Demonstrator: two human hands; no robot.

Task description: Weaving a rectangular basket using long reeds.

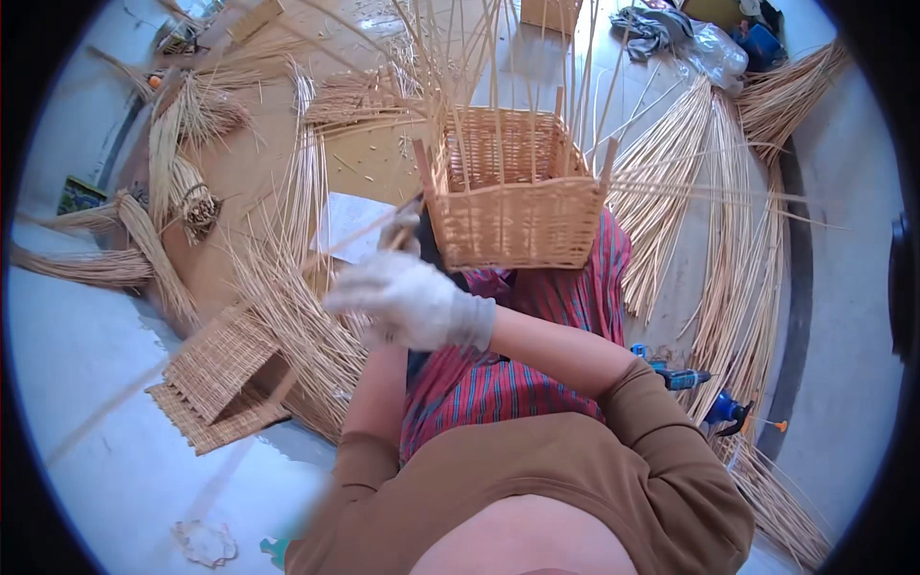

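Note:
A woven wicker basket (522,225) with tall upright stakes rests at my lap, tilted so its inside shows. My right hand (417,297), in a whitish glove, crosses in front of my left forearm, left of the basket. Motion blurs its fingers, so its grip is unclear. My left hand (398,235) is mostly hidden behind it; the part that shows is curled beside the basket's near left corner, around a narrow dark thing (413,205) that I cannot make out. A pale strand runs blurred to the left of the hands.
Bundles of long reeds (724,220) lie to the right, more reeds (287,297) to the left. Two woven mats (220,369) lie at lower left. A blue power tool (676,377) and a blue bottle (725,409) are near my right elbow. A plastic bag (714,53) sits far right.

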